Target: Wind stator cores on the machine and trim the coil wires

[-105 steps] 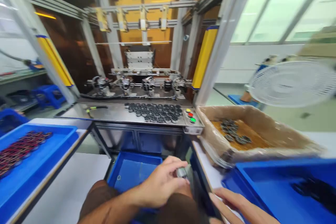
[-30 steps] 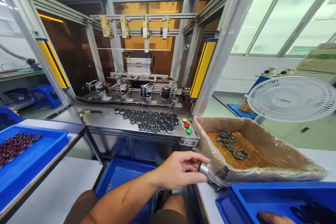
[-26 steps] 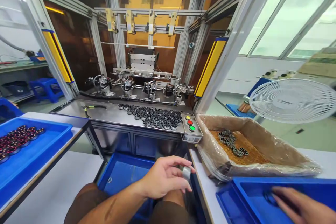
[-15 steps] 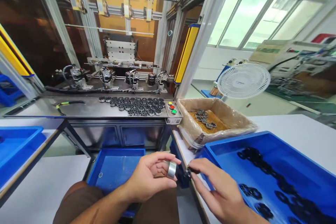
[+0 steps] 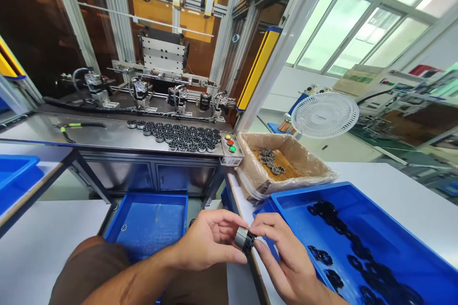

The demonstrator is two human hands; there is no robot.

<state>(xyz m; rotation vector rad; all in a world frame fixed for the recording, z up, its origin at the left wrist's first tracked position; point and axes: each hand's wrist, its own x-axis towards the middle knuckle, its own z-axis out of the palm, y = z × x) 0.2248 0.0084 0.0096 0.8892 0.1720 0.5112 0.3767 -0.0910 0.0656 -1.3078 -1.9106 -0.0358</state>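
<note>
Between thumb and fingers, my left hand (image 5: 211, 238) grips a silvery metal ring (image 5: 241, 237). My right hand (image 5: 282, 252) pinches a black slotted plastic part (image 5: 249, 243) against the ring's right-hand side. Ring and black part touch; whether one sits inside the other I cannot tell. Both hands are above the gap in front of my lap, just left of a blue bin (image 5: 286, 209) that holds many loose black parts (image 5: 358, 248).
A lined cardboard box (image 5: 246, 171) with a few metal-and-black pieces stands behind the bin. Rows of similar pieces (image 5: 182, 136) lie on the machine's metal ledge, near pliers (image 5: 67, 131) and a button box (image 5: 232, 155). Below is another blue tray (image 5: 153, 228).
My right hand has brought the black part leftward against the metal ring, and the two now touch. My view has shifted slightly to the right.
</note>
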